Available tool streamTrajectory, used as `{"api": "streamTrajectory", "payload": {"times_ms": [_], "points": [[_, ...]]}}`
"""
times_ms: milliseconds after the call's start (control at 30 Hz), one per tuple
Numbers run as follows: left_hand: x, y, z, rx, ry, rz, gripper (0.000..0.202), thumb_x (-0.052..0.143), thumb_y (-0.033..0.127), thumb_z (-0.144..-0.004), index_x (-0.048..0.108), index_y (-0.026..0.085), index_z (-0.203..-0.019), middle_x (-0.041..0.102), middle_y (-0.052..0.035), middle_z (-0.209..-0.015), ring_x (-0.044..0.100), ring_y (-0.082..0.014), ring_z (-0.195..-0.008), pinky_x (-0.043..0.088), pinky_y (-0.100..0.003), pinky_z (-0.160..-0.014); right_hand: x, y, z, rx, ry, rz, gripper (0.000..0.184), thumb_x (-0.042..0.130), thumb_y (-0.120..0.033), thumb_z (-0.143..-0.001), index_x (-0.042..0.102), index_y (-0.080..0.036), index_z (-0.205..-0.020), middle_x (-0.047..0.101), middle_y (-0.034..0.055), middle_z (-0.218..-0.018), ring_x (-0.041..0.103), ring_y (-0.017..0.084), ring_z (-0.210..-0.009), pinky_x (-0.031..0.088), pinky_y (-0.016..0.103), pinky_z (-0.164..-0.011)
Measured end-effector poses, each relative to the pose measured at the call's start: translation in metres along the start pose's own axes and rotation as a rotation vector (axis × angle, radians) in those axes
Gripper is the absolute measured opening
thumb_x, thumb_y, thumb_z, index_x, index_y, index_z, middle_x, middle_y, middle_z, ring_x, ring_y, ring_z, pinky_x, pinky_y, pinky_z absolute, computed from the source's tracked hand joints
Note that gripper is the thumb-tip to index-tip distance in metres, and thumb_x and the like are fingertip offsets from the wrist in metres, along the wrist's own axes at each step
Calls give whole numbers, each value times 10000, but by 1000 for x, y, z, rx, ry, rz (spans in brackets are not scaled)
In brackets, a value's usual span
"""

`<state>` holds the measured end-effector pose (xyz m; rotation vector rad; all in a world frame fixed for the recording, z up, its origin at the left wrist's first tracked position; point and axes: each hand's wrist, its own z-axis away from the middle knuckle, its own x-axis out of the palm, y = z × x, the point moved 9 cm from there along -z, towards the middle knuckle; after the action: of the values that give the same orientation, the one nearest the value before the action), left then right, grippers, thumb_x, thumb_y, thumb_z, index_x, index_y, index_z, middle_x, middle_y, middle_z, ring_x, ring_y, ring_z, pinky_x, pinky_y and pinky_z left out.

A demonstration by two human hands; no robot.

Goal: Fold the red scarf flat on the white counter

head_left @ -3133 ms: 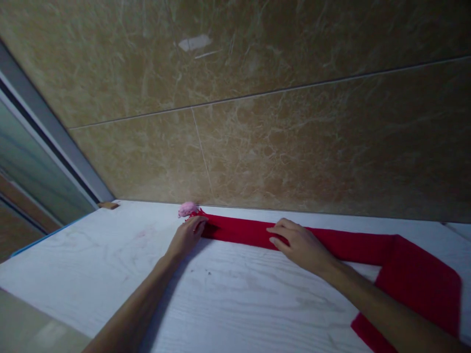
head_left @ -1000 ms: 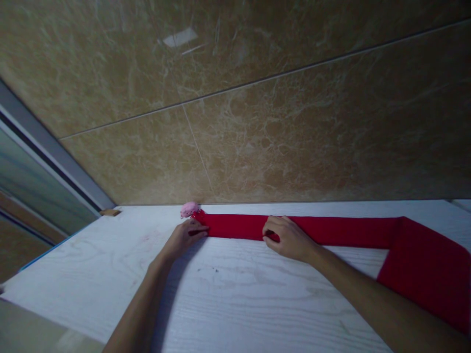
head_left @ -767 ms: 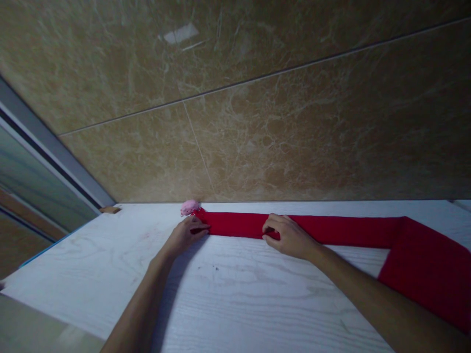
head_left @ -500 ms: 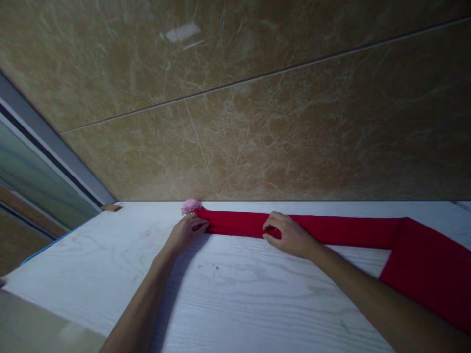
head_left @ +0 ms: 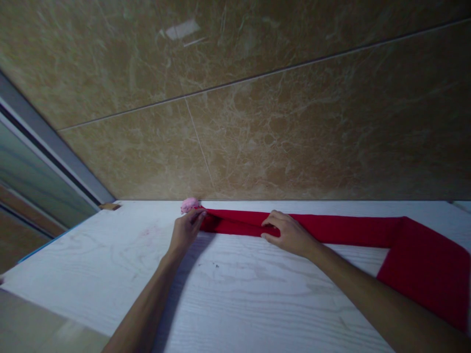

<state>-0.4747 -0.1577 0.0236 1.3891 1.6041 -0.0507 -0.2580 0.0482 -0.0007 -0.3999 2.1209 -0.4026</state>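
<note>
A long red cloth strip (head_left: 346,229) lies along the far side of the white wood-grained table (head_left: 257,299), folded at an angle at its right end. My left hand (head_left: 187,228) pinches the near layer at the strip's left end and holds it raised, so a dark gap shows between the layers. Farther right, my right hand (head_left: 289,233) grips the strip's near edge between thumb and fingers. Just beyond my left hand sits a pink rounded object (head_left: 190,204); its kind I cannot make out.
A brown marbled tile wall (head_left: 312,122) rises right behind the table. At the left stands a metal-framed glass panel (head_left: 40,166). A small brown block (head_left: 110,206) lies at the table's far left corner.
My left hand has lifted the near layer of the cloth upward and away from me, opening a gap in the strip. My right hand has stayed almost in place.
</note>
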Motion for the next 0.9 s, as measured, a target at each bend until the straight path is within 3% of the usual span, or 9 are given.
{"api": "streamTrajectory", "payload": {"times_ms": [133, 400, 567, 733, 900], "points": [[-1, -2, 0, 9, -31, 37, 325, 584, 389, -901, 758, 220, -1118, 793, -41, -1073, 738, -225, -931, 554, -288, -867, 0, 0, 1, -5, 5, 16, 154, 733, -161, -835, 689, -207, -975, 662, 44, -969, 636, 210, -920, 521, 343, -832], [-4, -7, -4, -24, 28, -25, 260, 592, 383, -889, 777, 247, -1012, 803, -15, -946, 730, -214, -776, 552, -276, -751, -1, -6, 3, -49, 46, 141, 233, 554, -141, -951, 744, -169, -1084, 704, 98, -1020, 644, 236, -955, 554, 410, -878], [5, -9, -3, 9, -98, 56, 277, 608, 413, -861, 765, 214, -974, 788, -49, -922, 719, -222, -803, 555, -298, -767, 6, 1, 5, -9, 3, 294, 305, 634, -174, -913, 741, -191, -1198, 698, 131, -1290, 648, 292, -1173, 540, 500, -1006], [13, -15, 1, -11, -221, 291, 332, 662, 490, -828, 724, 170, -890, 767, -80, -872, 716, -228, -793, 569, -320, -762, 13, 3, 8, -52, -20, 338, 327, 581, -134, -921, 746, -174, -1201, 711, 115, -1268, 684, 266, -1170, 567, 450, -1021], [15, -20, 5, -42, -278, 303, 336, 704, 484, -798, 757, 155, -837, 768, -104, -861, 710, -243, -813, 548, -330, -767, 11, -2, 11, -96, -3, 347, 332, 554, -131, -938, 745, -149, -1208, 706, 116, -1268, 676, 244, -1190, 553, 408, -1059]]}}
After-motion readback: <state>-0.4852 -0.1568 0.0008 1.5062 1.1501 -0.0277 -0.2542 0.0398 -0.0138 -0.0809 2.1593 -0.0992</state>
